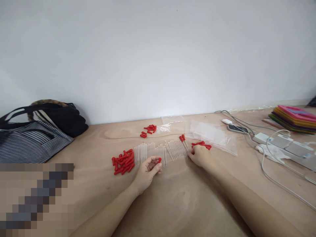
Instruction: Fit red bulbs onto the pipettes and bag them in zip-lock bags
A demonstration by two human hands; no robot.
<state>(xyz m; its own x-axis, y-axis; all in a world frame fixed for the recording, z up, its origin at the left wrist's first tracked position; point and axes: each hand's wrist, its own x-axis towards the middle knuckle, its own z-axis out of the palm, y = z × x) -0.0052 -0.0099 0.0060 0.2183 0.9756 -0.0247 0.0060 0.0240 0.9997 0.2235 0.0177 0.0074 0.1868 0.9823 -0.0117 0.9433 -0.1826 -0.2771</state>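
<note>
My left hand pinches a red rubber dropper bulb between thumb and fingertips, just in front of a row of clear, thin dropper tubes. Beside that row, more tubes lie side by side, slightly slanted. Two droppers with red bulbs on their far ends lie at the right end of the row. My right hand has its fingers closed at the near end of one of these; the exact grip is partly hidden. Left of my left hand is a pile of loose red bulbs.
Behind lie a few red bulbs, clear tubes and plastic bags. More red bulbs sit beyond my right hand. Bags stand left; a power strip, cables, a phone and coloured sheets are right.
</note>
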